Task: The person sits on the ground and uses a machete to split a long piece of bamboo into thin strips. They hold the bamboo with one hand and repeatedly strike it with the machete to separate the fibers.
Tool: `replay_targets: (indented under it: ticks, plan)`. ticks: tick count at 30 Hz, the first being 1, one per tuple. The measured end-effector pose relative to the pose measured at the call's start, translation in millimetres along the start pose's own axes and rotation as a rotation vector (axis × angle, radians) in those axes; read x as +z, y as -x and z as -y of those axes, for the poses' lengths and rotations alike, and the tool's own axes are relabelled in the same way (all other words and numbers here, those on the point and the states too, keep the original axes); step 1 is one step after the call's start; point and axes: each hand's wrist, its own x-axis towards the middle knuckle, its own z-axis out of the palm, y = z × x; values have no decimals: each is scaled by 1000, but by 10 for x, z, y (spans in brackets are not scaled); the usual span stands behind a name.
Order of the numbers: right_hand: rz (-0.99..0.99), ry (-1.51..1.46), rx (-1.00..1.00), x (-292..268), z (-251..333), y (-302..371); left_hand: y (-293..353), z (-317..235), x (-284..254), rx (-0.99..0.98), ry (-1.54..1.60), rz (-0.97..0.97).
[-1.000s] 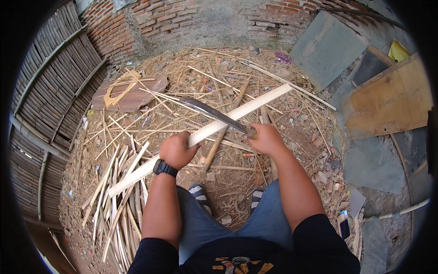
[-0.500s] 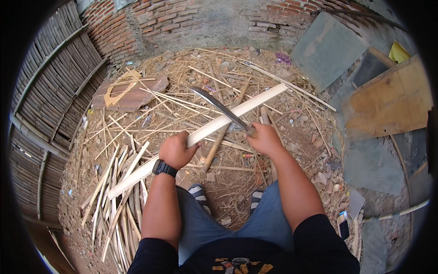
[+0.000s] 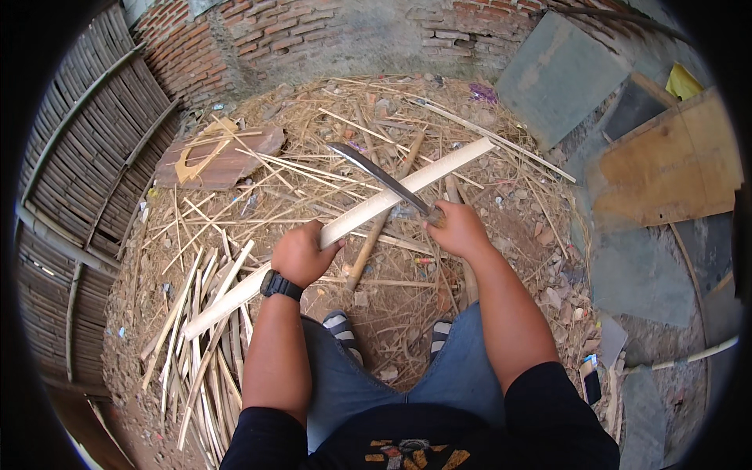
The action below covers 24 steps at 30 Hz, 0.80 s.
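Note:
A long pale strip, which looks like split bamboo [image 3: 439, 169], runs slantwise from the lower left up to the far right. My left hand [image 3: 301, 254] is wrapped round it below its middle, with a dark watch on the wrist. In my right hand [image 3: 458, 229] is the handle of a machete [image 3: 380, 174], its dark blade pointing up and to the left. The blade crosses over the strip ahead of my left hand; whether its edge bites in, I cannot tell. The handle end is mostly hidden by my fingers.
A heap of split strips [image 3: 200, 352] lies by my left leg. Thin sticks litter the dirt ahead, around a brown board [image 3: 223, 159]. A bamboo wall [image 3: 86, 133] stands left, a brick wall [image 3: 313, 39] behind, and grey sheets [image 3: 560, 78] with a tan panel [image 3: 666, 160] lean right.
The machete and both hands stay almost where they were, with the blade still across the strip. The whole view has shifted very slightly.

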Motion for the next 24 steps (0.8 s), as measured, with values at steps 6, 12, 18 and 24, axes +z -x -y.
replay_targets:
  ticks: [6,12,18,24]
  plan:
    - [48,-21,8,11,68,-1,3,6,17,-7,-6,-42]
    - [71,-17,10,-4,113,11,-4,-7,55,12,1,-57]
    - [81,15,13,-43,116,3,1,-38,23,5,-2,-39]
    - [17,2,51,-38,0,-9,-15,-65,36,18,22,-26]
